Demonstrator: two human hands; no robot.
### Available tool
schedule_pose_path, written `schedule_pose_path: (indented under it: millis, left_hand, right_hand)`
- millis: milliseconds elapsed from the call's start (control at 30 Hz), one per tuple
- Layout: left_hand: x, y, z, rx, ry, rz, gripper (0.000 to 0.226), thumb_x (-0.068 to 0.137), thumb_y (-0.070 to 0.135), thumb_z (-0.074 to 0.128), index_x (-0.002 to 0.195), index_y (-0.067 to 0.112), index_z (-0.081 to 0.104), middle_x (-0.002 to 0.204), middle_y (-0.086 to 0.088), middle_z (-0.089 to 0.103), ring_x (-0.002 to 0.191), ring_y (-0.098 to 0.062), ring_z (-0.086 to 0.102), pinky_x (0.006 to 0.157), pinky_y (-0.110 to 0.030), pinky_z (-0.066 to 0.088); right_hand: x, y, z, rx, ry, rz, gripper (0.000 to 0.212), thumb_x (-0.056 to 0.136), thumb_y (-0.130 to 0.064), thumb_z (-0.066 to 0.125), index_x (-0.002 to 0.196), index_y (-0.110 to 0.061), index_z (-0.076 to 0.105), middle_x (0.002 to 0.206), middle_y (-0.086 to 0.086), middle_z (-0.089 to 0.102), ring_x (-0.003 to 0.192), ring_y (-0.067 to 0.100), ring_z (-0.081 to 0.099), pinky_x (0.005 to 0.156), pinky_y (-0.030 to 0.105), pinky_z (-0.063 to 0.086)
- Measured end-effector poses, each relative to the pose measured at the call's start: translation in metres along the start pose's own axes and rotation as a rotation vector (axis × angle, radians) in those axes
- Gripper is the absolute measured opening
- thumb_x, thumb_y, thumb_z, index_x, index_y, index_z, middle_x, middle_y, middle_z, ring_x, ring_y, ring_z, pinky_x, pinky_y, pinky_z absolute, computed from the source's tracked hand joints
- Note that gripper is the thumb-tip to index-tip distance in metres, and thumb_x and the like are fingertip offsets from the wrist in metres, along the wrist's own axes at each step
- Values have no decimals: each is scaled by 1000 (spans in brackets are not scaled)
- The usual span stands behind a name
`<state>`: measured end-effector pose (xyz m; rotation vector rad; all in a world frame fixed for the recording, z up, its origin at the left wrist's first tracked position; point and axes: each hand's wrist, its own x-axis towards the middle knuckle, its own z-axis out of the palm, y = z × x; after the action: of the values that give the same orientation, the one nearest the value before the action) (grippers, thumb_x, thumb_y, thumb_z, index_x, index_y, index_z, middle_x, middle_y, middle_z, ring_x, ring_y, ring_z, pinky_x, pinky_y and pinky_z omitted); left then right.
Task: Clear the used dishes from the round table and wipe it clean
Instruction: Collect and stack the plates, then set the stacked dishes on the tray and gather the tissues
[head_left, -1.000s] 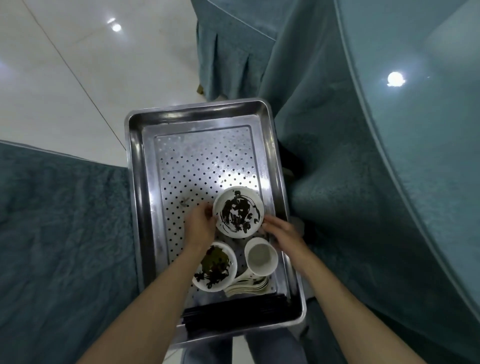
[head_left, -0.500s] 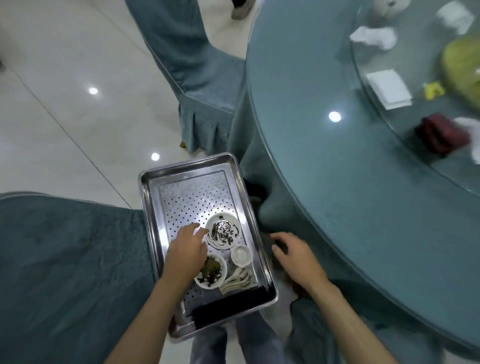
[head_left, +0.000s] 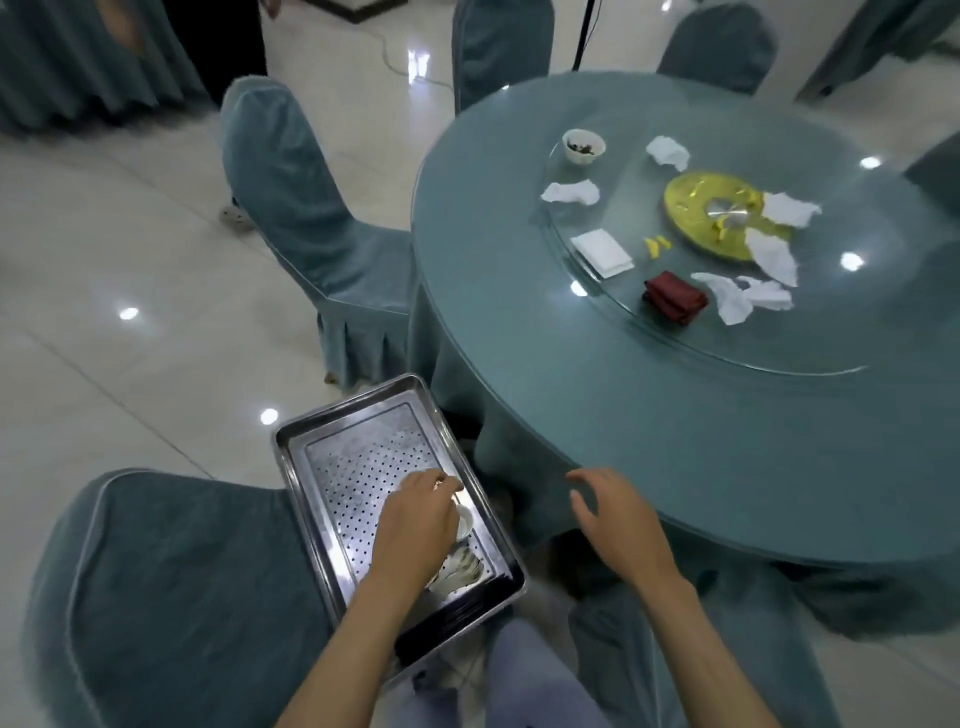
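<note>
Tray (head_left: 291, 452) sits low beside worktop (head_left: 519, 395) for short carries: left hand (head_left: 415, 525) curled over cup (head_left: 464, 519) inside it, grip unclear; right hand (head_left: 613, 514) spread, empty, beside tray; bowl (head_left: 583, 146) and plate (head_left: 696, 208) wait beyond it.

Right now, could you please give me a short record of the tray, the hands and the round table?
Tray: perforated stainless steel tray, between teal-covered chair and round teal table
Left hand: over white dishes in tray; hold unclear
Right hand: open, empty, near the table edge
On table: small white bowl with dark scraps, round yellow plate, folded dark red cloth, crumpled white napkins
</note>
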<state>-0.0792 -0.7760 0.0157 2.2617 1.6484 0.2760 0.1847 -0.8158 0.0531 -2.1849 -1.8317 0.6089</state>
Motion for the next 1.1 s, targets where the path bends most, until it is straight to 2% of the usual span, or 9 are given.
schedule_pose_path:
  millis: [233, 400, 567, 700, 800, 867, 1000, 1100]
  left_hand:
    - [61, 39, -5, 37, -13, 133, 26, 95, 20, 63, 120, 22, 70, 119, 2, 69, 109, -20, 64, 81, -38, 59]
    - [124, 72, 8, 81, -59, 186, 30, 93, 18, 60, 122, 22, 70, 120, 2, 69, 108, -23, 64, 76, -40, 59]
    - [196, 101, 40, 75, -137, 143, 31, 88, 16, 68, 118, 21, 72, 118, -1, 70, 107, -28, 67, 77, -43, 57]
    - [244, 125, 63, 25, -202, 44, 29, 94, 23, 60, 121, 26, 69, 123, 3, 68, 114, -25, 64, 92, -44, 51]
    - [273, 143, 76, 29, -239, -1, 33, 93, 22, 60, 125, 28, 66, 128, 2, 66, 120, -25, 61, 101, -48, 47]
    - [293, 153, 86, 24, -215, -11, 42, 87, 16, 62, 128, 21, 64, 131, -4, 64, 121, -30, 60, 99, -50, 49]
    - [336, 172, 99, 68, -186, 46, 52, 78, 15, 48, 129, 13, 61, 134, -13, 61, 122, -36, 61, 93, -49, 54]
    - [371, 187, 105, 121, -246, 87, 61, 80, 8, 65, 140, 11, 58, 146, -15, 55, 132, -38, 54, 102, -50, 50]
  right_hand:
    - [16, 46, -21, 37, 75, 84, 25, 99, -23, 63, 122, -18, 69, 122, 0, 69, 116, 21, 63, 99, 38, 50]
    - [69, 103, -36, 34, 13, 135, 35, 98, -20, 65, 132, -12, 63, 132, 9, 65, 123, 28, 61, 105, 37, 45]
    - [157, 164, -56, 38, -153, 161, 57, 96, -27, 66, 148, -10, 50, 151, 9, 52, 138, 28, 50, 117, 38, 37]
    - [228, 205, -68, -55, -168, 212, 63, 95, -34, 63, 151, -13, 43, 158, 8, 44, 144, 27, 43, 117, 49, 36]
    - [269, 225, -79, -83, -121, 305, 67, 97, -32, 59, 157, -14, 34, 166, 5, 30, 152, 23, 30, 121, 56, 29]
    - [293, 236, -81, -93, -133, 340, 72, 97, -31, 57, 160, -13, 27, 171, 3, 16, 157, 20, 19, 122, 62, 22]
    - [322, 248, -73, -131, -255, 402, 87, 98, -34, 55, 163, -6, 4, 172, 8, -12, 159, 21, -4, 119, 73, 11]
    - [325, 245, -67, -200, -291, 422, 93, 98, -36, 52, 162, -5, -9, 170, 9, -22, 158, 20, -14, 115, 78, 6]
